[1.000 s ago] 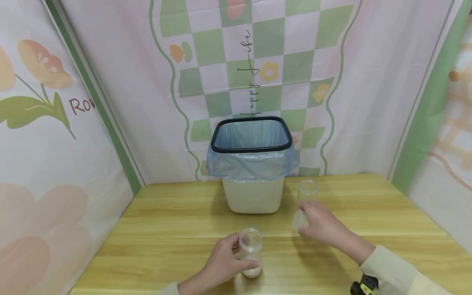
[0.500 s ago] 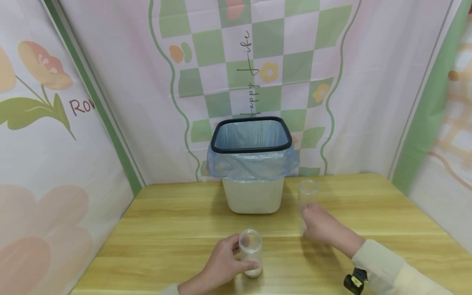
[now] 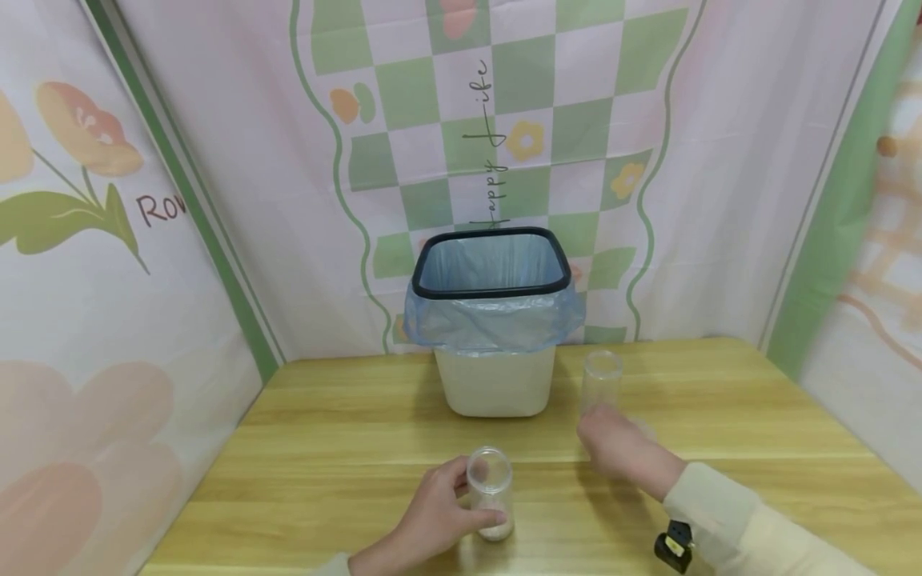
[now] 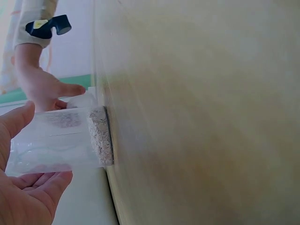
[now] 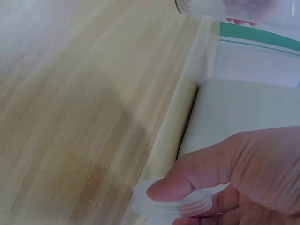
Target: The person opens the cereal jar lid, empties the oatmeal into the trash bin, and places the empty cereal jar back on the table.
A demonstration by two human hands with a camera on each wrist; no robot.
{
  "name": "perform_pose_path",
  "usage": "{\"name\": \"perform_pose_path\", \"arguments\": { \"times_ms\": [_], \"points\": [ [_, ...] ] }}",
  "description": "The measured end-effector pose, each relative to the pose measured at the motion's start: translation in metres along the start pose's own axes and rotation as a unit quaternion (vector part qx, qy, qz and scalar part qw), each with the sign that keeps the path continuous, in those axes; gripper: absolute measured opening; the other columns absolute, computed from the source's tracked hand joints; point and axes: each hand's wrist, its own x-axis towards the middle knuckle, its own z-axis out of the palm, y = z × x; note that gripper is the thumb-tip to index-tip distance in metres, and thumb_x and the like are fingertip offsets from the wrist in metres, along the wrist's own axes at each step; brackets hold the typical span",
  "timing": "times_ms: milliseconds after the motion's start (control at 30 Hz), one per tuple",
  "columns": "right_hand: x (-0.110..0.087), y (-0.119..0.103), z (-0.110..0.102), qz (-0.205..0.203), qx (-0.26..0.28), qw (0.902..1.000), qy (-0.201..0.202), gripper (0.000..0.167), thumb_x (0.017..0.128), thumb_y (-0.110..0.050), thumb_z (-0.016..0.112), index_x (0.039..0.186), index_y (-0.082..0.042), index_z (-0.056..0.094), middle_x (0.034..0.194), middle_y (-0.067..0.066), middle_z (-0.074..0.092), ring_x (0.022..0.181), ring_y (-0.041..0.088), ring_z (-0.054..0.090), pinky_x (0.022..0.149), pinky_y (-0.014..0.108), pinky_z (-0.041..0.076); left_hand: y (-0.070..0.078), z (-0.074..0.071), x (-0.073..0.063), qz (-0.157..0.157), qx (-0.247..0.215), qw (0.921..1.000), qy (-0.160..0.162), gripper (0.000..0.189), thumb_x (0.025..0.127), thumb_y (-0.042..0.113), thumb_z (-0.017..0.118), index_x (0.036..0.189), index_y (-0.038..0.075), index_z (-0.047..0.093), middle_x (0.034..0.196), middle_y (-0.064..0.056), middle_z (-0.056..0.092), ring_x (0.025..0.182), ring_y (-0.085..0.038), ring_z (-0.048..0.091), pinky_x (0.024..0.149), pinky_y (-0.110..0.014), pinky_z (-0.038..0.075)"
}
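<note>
My left hand [image 3: 450, 504] holds an upright clear plastic jar [image 3: 491, 480], thumb on the near side and fingers behind. The jar's mouth is uncovered, and a layer of whitish crumbly bits [image 4: 100, 133] lies at its bottom. In the right wrist view, my right hand [image 5: 253, 173] pinches a translucent round lid [image 5: 171, 199] between thumb and fingers. From the head, this hand is blurred and covers most of the lid. Just beyond it stands a second clear jar [image 3: 602, 376], its lower part hidden by the hand.
A cream bin [image 3: 497, 384] with a black rim [image 3: 493, 294] and a blue liner bag [image 3: 497, 324] stands at the back of the wooden table [image 3: 346, 432]. Printed curtains [image 3: 504, 160] hang behind and at both sides. A dark strap device [image 3: 675, 546] sits at the right wrist.
My right hand has turned over with the lid, which went from the hand's left side to behind it. The right forearm has shifted left; the left hand and its jar stay put.
</note>
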Motion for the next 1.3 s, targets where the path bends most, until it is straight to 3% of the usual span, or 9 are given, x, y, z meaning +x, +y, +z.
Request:
{"name": "perform_pose_path", "arguments": {
  "times_ms": [233,467,800,967,1167,1300],
  "points": [
    [0.004,-0.005,-0.002,-0.005,-0.013,0.9999,-0.006,0.032,0.063,0.006,0.077,0.067,-0.008,0.049,0.075,0.010,0.053,0.076,0.032,0.053,0.075,0.048,0.050,0.002,0.000,0.000,-0.011,0.000,0.9999,0.001,0.057,0.074,0.026,0.086,0.120,0.003,0.061,0.114,-0.003,0.066,0.109,-0.020,0.062,0.092,-0.022,0.048],
    [0.010,-0.008,-0.004,-0.011,-0.023,0.9997,-0.008,0.028,0.063,0.006,0.075,0.068,-0.007,0.052,0.071,0.007,0.053,0.073,0.029,0.054,0.071,0.045,0.050,0.003,0.000,0.000,-0.012,0.004,0.9999,0.001,0.058,0.074,0.027,0.086,0.120,0.002,0.061,0.114,-0.005,0.066,0.109,-0.021,0.062,0.092,-0.022,0.047],
    [0.020,-0.012,-0.006,0.003,-0.006,0.9988,-0.048,0.027,0.064,0.009,0.069,0.066,-0.009,0.049,0.066,0.005,0.052,0.066,0.027,0.053,0.065,0.045,0.050,0.003,0.000,0.000,-0.014,0.010,0.9998,0.004,0.059,0.073,0.025,0.086,0.121,0.001,0.061,0.114,-0.006,0.066,0.109,-0.023,0.063,0.091,-0.022,0.048],
    [0.022,-0.011,-0.002,0.000,-0.021,0.9985,-0.050,0.023,0.062,0.005,0.069,0.068,-0.008,0.051,0.067,0.007,0.053,0.066,0.027,0.054,0.060,0.043,0.050,0.001,0.000,0.001,-0.012,0.015,0.9998,0.004,0.060,0.073,0.028,0.086,0.121,0.002,0.062,0.113,-0.004,0.066,0.109,-0.021,0.063,0.090,-0.021,0.048],
    [0.023,-0.010,0.002,-0.007,-0.001,0.9990,-0.045,0.016,0.073,-0.003,0.068,0.071,-0.005,0.053,0.071,0.010,0.054,0.070,0.030,0.054,0.065,0.045,0.050,-0.001,-0.001,0.000,-0.007,0.015,0.9999,0.003,0.059,0.073,0.029,0.086,0.120,0.004,0.062,0.113,-0.002,0.066,0.108,-0.019,0.063,0.089,-0.022,0.049],
    [0.023,-0.007,0.004,-0.010,0.012,0.9990,-0.041,0.016,0.074,-0.005,0.070,0.072,-0.004,0.054,0.072,0.010,0.054,0.071,0.030,0.054,0.065,0.045,0.050,0.000,-0.002,0.000,-0.009,0.015,0.9998,0.002,0.059,0.073,0.029,0.086,0.120,0.004,0.062,0.113,-0.002,0.066,0.108,-0.019,0.063,0.090,-0.023,0.049]
  ]
}}
